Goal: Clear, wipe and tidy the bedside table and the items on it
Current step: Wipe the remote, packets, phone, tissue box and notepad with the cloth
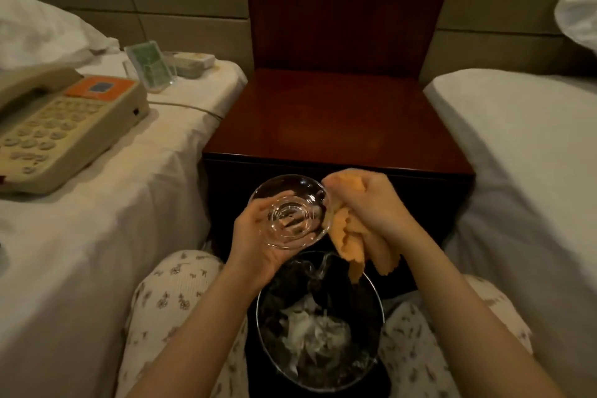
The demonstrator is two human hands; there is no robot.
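Observation:
My left hand (258,242) grips a clear glass dish (290,210) from below, tilted toward me, in front of the dark wooden bedside table (339,119). My right hand (371,203) holds a crumpled orange cloth (352,239) against the dish's right rim, with the cloth's loose end hanging down. Both hands are above a bin (319,326) lined with a dark bag and holding white crumpled paper. The table's top carries nothing.
On the left bed (97,236) lie a beige telephone (58,126) with its cord, a clear stand with a green card (151,64) and a small flat tray (193,63). A white bed (523,145) is on the right. My knees flank the bin.

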